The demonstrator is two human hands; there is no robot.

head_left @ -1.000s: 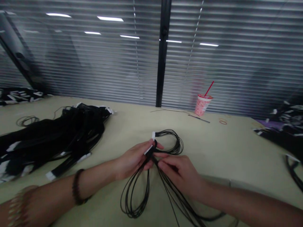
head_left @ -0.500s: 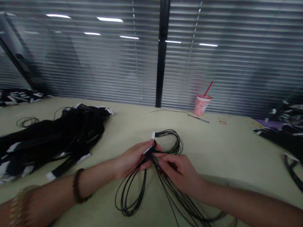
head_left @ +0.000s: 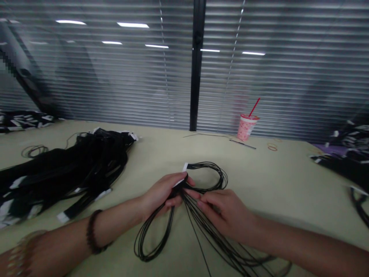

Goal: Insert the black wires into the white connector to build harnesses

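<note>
My left hand is closed around the middle of a bundle of thin black cables, where a white-ended connector sticks out past the thumb. One loop of the bundle hangs below this hand and another curves away to its right. Close beside it, my right hand pinches with thumb and forefinger at the strands running down toward the front edge of the view. Which strands are between those fingertips is hard to make out. The loose lengths pass beneath my right wrist.
A large pile of black cables with white ends lies on the table at left. More cables are at right. Toward the blinds stand a pink cup with a red straw, a pen and rubber bands.
My right hand has shifted slightly right and down along the strands. The lower loop has swung a little left, and the upper loop reaches slightly farther right.
</note>
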